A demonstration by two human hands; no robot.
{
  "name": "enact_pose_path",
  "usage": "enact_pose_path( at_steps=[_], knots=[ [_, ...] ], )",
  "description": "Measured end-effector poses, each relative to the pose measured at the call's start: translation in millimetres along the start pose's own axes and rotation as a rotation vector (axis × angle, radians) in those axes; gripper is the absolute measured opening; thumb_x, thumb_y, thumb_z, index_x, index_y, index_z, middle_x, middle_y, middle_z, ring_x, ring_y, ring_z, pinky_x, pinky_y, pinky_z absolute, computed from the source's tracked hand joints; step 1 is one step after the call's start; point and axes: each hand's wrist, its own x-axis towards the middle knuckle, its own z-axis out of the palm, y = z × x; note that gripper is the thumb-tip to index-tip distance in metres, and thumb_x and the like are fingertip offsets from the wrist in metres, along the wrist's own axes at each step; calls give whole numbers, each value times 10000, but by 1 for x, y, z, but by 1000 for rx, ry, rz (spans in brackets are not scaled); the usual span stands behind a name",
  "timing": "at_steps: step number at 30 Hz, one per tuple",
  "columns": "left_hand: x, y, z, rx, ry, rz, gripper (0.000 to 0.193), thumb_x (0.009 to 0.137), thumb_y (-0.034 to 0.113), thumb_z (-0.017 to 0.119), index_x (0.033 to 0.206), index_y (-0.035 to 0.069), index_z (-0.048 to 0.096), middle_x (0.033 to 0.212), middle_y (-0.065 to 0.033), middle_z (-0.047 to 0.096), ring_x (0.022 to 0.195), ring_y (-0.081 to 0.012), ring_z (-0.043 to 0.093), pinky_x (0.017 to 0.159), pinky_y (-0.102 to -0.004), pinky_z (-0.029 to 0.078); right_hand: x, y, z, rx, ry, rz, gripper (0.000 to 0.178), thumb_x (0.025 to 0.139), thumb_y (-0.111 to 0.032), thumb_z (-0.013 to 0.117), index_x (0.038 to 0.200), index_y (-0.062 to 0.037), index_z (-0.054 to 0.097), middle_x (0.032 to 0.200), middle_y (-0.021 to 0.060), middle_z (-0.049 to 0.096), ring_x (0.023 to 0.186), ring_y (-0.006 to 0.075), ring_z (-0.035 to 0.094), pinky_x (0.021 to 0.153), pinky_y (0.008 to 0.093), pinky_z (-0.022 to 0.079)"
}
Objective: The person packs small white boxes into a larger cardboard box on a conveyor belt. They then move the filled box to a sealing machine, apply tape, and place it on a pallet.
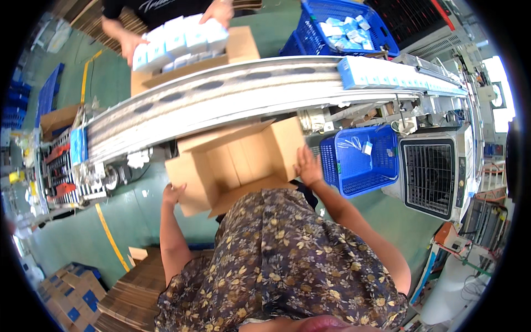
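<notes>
An open cardboard box (238,160) with its flaps spread is in front of my body, just this side of the conveyor. Its inside shows bare brown cardboard. My left hand (175,195) grips the edge of the left flap. On the other side, my right hand (308,167) holds the outer edge of the right flap; its fingers are slightly blurred. The box is tilted between both hands, and its underside is hidden.
A conveyor (232,102) crosses ahead, with a row of white-and-blue small boxes (387,74) at its right. Beyond it, a person's hands (218,12) hold similar boxes over a carton (243,44). A blue basket (359,182) and a grilled machine (428,177) stand right; flattened cardboard (133,293) lies lower left.
</notes>
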Motion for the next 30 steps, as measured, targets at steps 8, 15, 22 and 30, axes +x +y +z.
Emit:
enact_pose_path(
  at_steps=[8,15,22,30],
  knots=[
    [54,29,86,659,248,169,790,807,379,774,1402,-24,446,1007,-242,711,855,-408,707,744,-450,564,76,-2,28,168,-500,-166,846,915,-541,576,1458,69,351,1334,293,529,1227,419,533,1024,449,458],
    [69,17,93,-207,-192,206,475,842,51,633,1308,53,539,1048,-77,691,895,-237,695,700,-338,577,73,-18,21,401,-519,-37,838,837,-575,670,1309,100,516,1277,310,554,1149,449,579,987,451,489],
    [93,18,103,175,-67,458,426,859,135,660,1261,42,556,947,-171,700,769,-326,690,647,-399,544,42,-13,123,474,-170,46,833,867,-399,697,1453,41,300,1302,323,506,1131,471,576,968,483,490],
    [-115,197,91,-34,-197,900,361,969,128,588,1293,-31,573,925,-110,676,784,-181,661,726,-293,536,32,-61,9,476,-124,198,846,877,-423,672,1486,33,302,1292,330,493,1118,473,561,951,504,482]
  ],
)
